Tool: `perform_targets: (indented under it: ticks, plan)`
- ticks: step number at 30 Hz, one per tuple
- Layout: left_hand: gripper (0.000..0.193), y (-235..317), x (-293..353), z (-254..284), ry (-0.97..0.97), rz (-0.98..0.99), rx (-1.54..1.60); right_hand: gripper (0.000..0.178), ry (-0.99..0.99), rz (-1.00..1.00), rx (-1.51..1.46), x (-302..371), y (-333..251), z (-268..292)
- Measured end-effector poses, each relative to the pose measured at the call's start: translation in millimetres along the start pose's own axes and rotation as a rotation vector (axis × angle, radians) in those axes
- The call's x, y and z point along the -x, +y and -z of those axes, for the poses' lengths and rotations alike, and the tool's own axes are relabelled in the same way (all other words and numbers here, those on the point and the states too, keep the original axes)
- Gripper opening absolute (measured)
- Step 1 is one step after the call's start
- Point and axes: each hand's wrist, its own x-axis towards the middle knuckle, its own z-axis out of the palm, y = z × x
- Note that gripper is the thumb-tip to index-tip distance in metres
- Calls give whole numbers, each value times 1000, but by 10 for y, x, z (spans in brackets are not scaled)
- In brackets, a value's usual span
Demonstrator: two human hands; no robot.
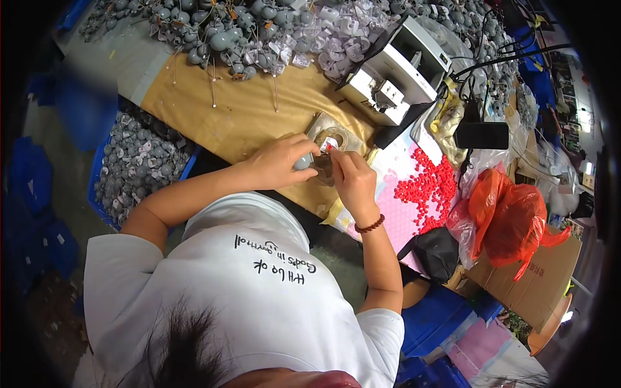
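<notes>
My left hand is closed around a smooth grey rounded part, which shows between the thumb and fingers. Beside it, my right hand has its fingers pinched together over a small red piece; the fingertips partly hide it. Both hands are close together at the near side of a squarish metal block with a round recess. To the right, many small red pieces lie scattered on a pink sheet.
Grey rounded parts and white plastic parts are heaped at the far side. A white boxy machine stands behind the block. A blue bin of grey parts is at left; a black phone and red plastic bag are at right.
</notes>
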Motion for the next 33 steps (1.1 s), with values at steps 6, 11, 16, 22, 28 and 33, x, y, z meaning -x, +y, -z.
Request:
perform_targets:
  ticks: [6,11,16,22,28,33]
  plan:
    - [36,-89,-13,-151,0,-30,-128,28,2,119,132,-19,117,-112]
    - [34,-55,-28,-144,10,-63,-156,36,-75,137,171,-8,171,-115]
    - [33,-97,-26,-184,25,-111,-228,39,-138,149,209,-16,166,-75]
    - [37,-81,-50,-202,75,-96,-443,38,-225,228,283,-45,180,-6]
    - [42,-127,-145,-356,124,-226,-688,36,-266,-82,-23,30,203,108]
    - [40,-165,-140,-363,49,-219,-711,32,-75,-580,-806,195,511,53]
